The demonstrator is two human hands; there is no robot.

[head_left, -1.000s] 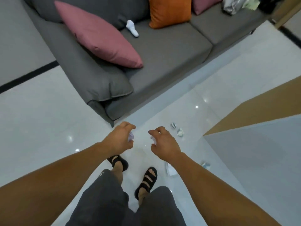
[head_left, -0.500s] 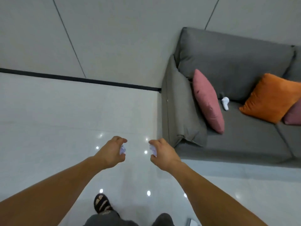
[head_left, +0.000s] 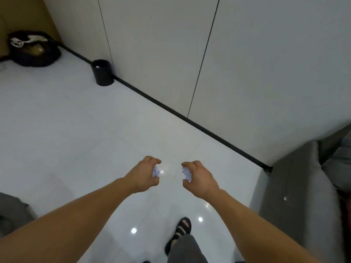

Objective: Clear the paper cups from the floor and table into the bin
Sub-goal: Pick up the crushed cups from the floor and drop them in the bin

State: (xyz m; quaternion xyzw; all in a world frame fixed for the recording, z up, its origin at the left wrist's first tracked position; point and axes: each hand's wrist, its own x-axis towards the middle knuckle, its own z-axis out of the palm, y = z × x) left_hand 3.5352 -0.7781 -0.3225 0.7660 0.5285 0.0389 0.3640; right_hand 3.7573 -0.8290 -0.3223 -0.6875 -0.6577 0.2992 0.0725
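My left hand (head_left: 145, 175) is closed around a crumpled white paper cup (head_left: 156, 171), held out in front of me above the floor. My right hand (head_left: 199, 177) grips another crumpled white paper cup (head_left: 186, 173) at the same height, a short gap apart from the left. A black cylindrical bin (head_left: 102, 74) stands on the floor against the wall, far ahead and to the left of both hands. Something white shows inside its rim.
A glossy white tiled floor (head_left: 76, 130) stretches between me and the bin. A black bag (head_left: 34, 50) with white cords lies in the far left corner. The grey sofa arm (head_left: 296, 186) is close on my right. A black skirting strip (head_left: 190, 120) runs along the wall.
My view has swung left, away from the sofa and cushions, bringing the black bin and bag into sight. Both hands stay closed on their crumpled cups, held out in front.
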